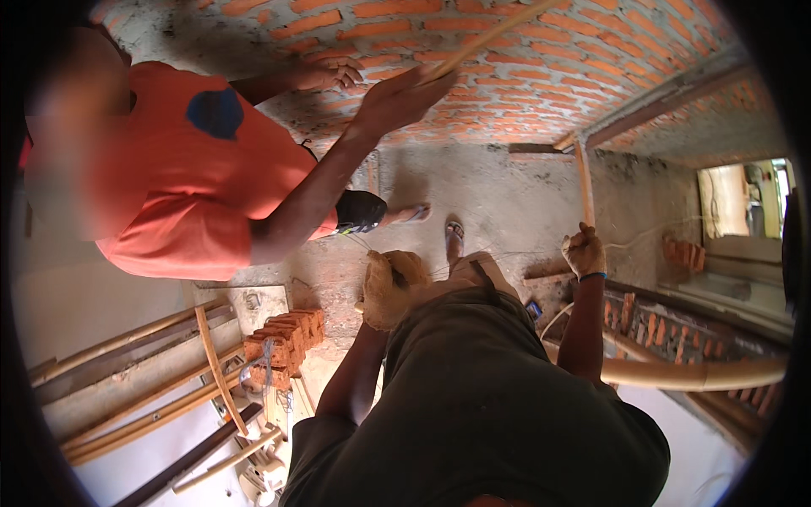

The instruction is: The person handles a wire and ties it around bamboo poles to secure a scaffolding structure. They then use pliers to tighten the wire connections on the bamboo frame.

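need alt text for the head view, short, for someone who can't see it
Looking down, the person's gloved left hand is closed around thin strings, and the gloved right hand grips an upright wooden strip near a red brick wall. A co-worker in an orange shirt holds a wooden stick against that wall.

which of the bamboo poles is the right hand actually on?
The upright pole by the brick wall: the gloved right hand is closed around its lower end. The others lie flat at lower left, or angle overhead in the co-worker's hand.
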The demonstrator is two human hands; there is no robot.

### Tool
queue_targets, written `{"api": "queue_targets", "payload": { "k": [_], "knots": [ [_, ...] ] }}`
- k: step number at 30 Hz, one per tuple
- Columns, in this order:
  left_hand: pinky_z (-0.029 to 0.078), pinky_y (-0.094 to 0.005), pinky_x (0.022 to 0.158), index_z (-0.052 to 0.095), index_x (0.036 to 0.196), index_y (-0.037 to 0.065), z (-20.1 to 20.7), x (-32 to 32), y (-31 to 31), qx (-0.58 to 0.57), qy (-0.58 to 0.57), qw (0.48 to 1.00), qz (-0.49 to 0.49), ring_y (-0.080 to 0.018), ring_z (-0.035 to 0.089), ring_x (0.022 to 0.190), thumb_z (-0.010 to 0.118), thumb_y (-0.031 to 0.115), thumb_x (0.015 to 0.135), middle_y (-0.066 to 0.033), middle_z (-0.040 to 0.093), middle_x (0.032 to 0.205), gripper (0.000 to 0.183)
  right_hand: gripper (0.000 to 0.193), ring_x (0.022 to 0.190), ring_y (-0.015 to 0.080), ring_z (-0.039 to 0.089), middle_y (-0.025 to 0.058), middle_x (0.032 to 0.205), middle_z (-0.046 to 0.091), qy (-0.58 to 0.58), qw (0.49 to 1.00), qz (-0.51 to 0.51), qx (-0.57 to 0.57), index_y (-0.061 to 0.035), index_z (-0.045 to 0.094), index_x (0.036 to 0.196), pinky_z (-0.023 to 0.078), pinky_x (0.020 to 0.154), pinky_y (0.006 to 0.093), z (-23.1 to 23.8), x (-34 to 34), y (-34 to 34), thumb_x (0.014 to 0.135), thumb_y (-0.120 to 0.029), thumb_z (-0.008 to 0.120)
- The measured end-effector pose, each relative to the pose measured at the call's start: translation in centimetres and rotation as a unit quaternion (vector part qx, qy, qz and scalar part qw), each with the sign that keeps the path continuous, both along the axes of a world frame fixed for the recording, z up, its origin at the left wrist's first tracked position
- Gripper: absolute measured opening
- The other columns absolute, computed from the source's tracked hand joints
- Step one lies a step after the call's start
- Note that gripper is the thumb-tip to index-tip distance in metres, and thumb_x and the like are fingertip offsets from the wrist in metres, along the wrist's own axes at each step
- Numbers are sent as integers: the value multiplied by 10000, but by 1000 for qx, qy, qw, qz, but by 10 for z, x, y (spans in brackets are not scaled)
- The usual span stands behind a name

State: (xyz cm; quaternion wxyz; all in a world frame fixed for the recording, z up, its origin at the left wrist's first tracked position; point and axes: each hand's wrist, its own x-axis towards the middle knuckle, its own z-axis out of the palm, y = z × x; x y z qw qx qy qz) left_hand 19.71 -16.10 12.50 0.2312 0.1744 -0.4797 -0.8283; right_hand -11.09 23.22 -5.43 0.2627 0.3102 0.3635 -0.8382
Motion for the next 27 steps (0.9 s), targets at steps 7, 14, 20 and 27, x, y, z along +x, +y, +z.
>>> {"api": "queue_targets", "payload": {
  "k": [7, 14, 20, 27],
  "knots": [
    [377, -352, 530, 438, 620, 86, -35, 63, 1, 170, 40, 975, 140, -204, 380, 501, 337, 644, 1071, -51, 340, 532, 724, 354, 534, 109, 410, -57, 596, 395, -100, 978, -146, 109, -142, 604, 881, 540, 659, 375, 30, 54, 54, 1124, -330, 428],
    [430, -343, 583, 507, 646, 67, -54, 135, 37, 109, 15, 969, 221, -182, 443, 568, 348, 652, 1061, -70, 445, 593, 734, 339, 550, 121, 408, -55, 591, 373, -192, 954, -140, 185, -135, 651, 956, 535, 731, 427, 25, 63, 18, 1123, -331, 430],
    [473, -301, 535, 573, 646, 142, -42, 187, 19, 364, 100, 750, 544, -107, 324, 482, 480, 601, 1046, 40, 432, 578, 616, 367, 569, 83, 417, -74, 647, 368, -203, 965, -59, 155, -190, 545, 1436, 523, 902, 443, -48, 50, 30, 1143, -309, 360],
    [460, -284, 517, 596, 628, 164, -19, 274, -40, 252, 146, 687, 665, -107, 488, 507, 514, 472, 1065, 28, 629, 624, 542, 364, 568, 87, 427, -69, 645, 381, -215, 965, -12, 147, -182, 531, 1457, 512, 915, 432, -47, 65, 7, 1129, -221, 378]
  ]
}}
